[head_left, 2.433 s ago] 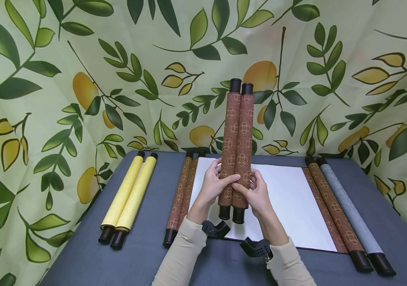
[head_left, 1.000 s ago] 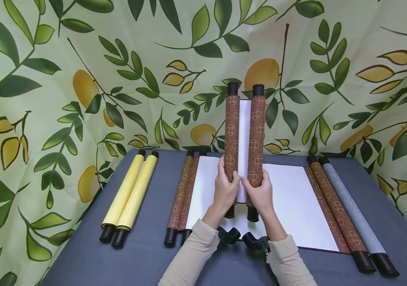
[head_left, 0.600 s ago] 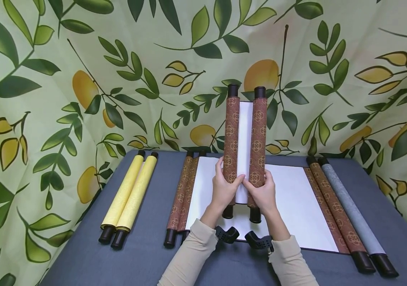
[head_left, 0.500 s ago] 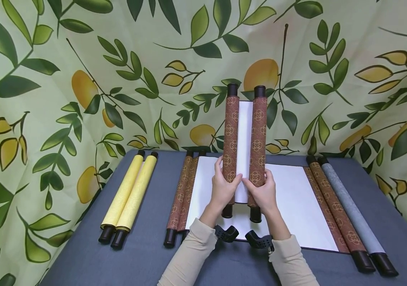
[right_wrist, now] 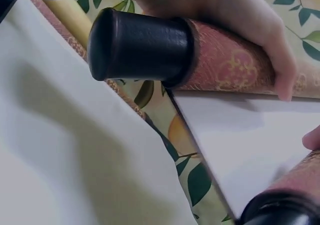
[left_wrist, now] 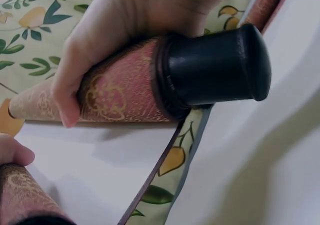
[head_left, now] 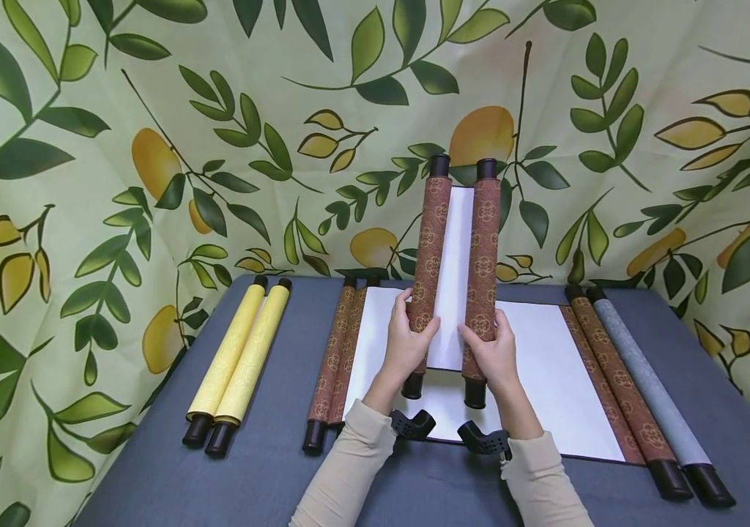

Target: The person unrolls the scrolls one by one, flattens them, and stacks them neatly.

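Above the table, both hands hold up a partly unrolled hanging scroll (head_left: 483,256), its red-brown cloth patterned in gold and its roller ends black. My left hand (head_left: 404,342) grips the left roll near its lower end, thumb across the front. The right hand (head_left: 496,355) grips the right roll at about the same height. A strip of white paper (head_left: 452,285) shows between the rolls. In the left wrist view, the left roll (left_wrist: 120,85) lies under the curled fingers; the right wrist view shows the right roll (right_wrist: 230,60) held likewise.
Behind the held scroll, another brown scroll lies spread on the grey table (head_left: 269,483), its white sheet (head_left: 546,380) exposed between brown rolls (head_left: 619,366). A yellow scroll (head_left: 243,351) lies at left, a blue-grey roll (head_left: 652,380) at far right. Leaf-patterned cloth (head_left: 250,219) hangs behind.
The two rolls, side by side at first, have come apart, baring a white strip between them. In the last half second the strip widens slightly and the left roll tilts to the right at its top.
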### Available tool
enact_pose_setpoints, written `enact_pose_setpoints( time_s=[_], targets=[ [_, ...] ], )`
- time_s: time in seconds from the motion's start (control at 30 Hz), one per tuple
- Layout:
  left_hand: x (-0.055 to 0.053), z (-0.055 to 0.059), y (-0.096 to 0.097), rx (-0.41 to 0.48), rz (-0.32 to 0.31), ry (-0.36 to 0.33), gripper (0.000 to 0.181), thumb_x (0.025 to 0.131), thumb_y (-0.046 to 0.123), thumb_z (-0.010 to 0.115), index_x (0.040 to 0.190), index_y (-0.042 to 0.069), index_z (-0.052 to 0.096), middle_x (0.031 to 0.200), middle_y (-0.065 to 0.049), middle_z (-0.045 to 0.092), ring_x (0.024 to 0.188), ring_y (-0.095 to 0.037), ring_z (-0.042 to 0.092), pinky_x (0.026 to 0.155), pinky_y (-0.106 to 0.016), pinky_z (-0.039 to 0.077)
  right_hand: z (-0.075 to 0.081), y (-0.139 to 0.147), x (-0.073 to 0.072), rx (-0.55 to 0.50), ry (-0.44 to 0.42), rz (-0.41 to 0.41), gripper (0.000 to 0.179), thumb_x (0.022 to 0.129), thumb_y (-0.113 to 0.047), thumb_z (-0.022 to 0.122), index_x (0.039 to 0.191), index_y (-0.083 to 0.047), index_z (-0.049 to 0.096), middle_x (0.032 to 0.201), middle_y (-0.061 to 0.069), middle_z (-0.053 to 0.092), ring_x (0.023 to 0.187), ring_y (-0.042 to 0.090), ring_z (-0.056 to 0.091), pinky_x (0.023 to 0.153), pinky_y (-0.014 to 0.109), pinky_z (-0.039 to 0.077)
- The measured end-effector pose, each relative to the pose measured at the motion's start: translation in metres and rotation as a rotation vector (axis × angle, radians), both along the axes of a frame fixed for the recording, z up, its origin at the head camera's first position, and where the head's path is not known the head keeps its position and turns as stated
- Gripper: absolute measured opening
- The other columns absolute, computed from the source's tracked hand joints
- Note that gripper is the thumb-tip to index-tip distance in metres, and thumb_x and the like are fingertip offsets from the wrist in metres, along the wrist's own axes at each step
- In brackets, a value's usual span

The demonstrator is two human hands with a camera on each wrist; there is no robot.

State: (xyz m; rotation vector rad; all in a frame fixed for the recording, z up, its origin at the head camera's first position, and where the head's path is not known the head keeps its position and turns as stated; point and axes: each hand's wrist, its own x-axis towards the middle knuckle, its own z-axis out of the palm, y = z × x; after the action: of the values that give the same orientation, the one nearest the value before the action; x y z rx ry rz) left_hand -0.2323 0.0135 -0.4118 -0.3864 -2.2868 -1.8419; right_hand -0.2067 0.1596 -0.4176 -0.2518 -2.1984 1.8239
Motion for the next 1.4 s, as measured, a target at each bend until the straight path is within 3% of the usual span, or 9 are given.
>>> enact_pose_setpoints(
  time_s=[0.2,0.43,0.57,0.8,0.9,1.03,1.13,1.3,1.4],
  targets=[
    [-0.002,-0.001,-0.002,0.023,0.003,-0.005,0.065,0.089,0.019,0.064,0.144,-0.001,0.035,0.125,-0.024,0.054,0.106,-0.033,0.06,0.082,-0.039,0.057,0.002,0.007,0.0,0.017,-0.044,-0.015,0.052,0.088,-0.016,0.069,0.134,-0.006,0.047,0.118,0.013,0.055,0.084,-0.002,0.053,0.069,0.015,0.048],
    [-0.003,-0.002,-0.002,0.012,-0.001,0.042,0.064,0.09,0.017,0.064,0.144,-0.003,0.037,0.131,-0.026,0.055,0.115,-0.036,0.059,0.09,-0.045,0.054,0.005,0.015,0.0,0.033,-0.091,-0.018,0.057,0.086,-0.02,0.072,0.136,-0.006,0.048,0.122,0.016,0.057,0.082,-0.004,0.053,0.069,0.015,0.048],
    [-0.002,-0.003,-0.002,0.029,-0.017,0.049,0.067,0.092,0.015,0.061,0.148,-0.003,0.029,0.144,-0.025,0.046,0.126,-0.036,0.054,0.101,-0.049,0.049,0.007,0.017,0.001,0.033,-0.107,-0.029,0.058,0.088,-0.018,0.069,0.139,-0.006,0.045,0.128,0.021,0.058,0.085,-0.003,0.052,0.072,0.014,0.046],
    [0.001,-0.01,0.002,-0.11,0.024,0.1,0.066,0.099,0.019,0.046,0.154,0.003,0.011,0.153,-0.025,0.035,0.132,-0.038,0.048,0.108,-0.055,0.039,0.007,0.018,0.001,-0.038,-0.092,-0.036,0.055,0.092,-0.01,0.061,0.143,-0.005,0.039,0.135,0.025,0.055,0.082,-0.009,0.053,0.073,0.013,0.044],
    [0.001,-0.011,0.002,-0.138,0.059,0.122,0.066,0.098,0.019,0.045,0.153,0.004,0.012,0.149,-0.026,0.04,0.123,-0.038,0.055,0.103,-0.053,0.044,0.004,0.018,0.0,-0.031,-0.079,-0.03,0.054,0.095,-0.01,0.057,0.143,-0.003,0.036,0.135,0.025,0.054,0.094,0.003,0.057,0.075,0.015,0.044],
    [-0.002,-0.013,0.0,-0.086,0.074,0.113,0.066,0.095,0.018,0.047,0.152,0.004,0.018,0.132,-0.028,0.055,0.104,-0.033,0.063,0.085,-0.043,0.054,-0.001,0.017,-0.003,0.004,-0.069,-0.028,0.052,0.096,-0.012,0.052,0.143,0.0,0.033,0.133,0.025,0.053,0.109,0.024,0.054,0.077,0.018,0.042],
    [-0.004,-0.015,-0.002,-0.02,0.064,0.087,0.068,0.092,0.018,0.052,0.151,0.005,0.02,0.121,-0.026,0.061,0.095,-0.031,0.066,0.073,-0.034,0.056,-0.004,0.015,-0.004,0.024,-0.058,-0.042,0.052,0.095,-0.012,0.05,0.142,0.001,0.034,0.129,0.025,0.054,0.103,0.022,0.055,0.074,0.017,0.043],
    [-0.007,-0.016,-0.001,-0.004,0.068,0.097,0.08,0.085,0.021,0.071,0.148,0.004,0.024,0.124,-0.025,0.062,0.106,-0.033,0.066,0.083,-0.037,0.057,-0.006,0.014,-0.004,0.034,-0.046,-0.088,0.052,0.092,-0.017,0.06,0.136,0.002,0.04,0.121,0.024,0.056,0.084,0.005,0.054,0.067,0.014,0.045],
    [-0.008,-0.016,-0.001,-0.003,0.069,0.106,0.082,0.081,0.017,0.076,0.144,0.003,0.026,0.123,-0.027,0.062,0.109,-0.035,0.065,0.088,-0.043,0.055,-0.006,0.014,-0.004,0.029,-0.058,-0.1,0.059,0.087,-0.021,0.069,0.134,0.001,0.04,0.121,0.021,0.056,0.082,0.002,0.053,0.066,0.013,0.045]
  ],
)
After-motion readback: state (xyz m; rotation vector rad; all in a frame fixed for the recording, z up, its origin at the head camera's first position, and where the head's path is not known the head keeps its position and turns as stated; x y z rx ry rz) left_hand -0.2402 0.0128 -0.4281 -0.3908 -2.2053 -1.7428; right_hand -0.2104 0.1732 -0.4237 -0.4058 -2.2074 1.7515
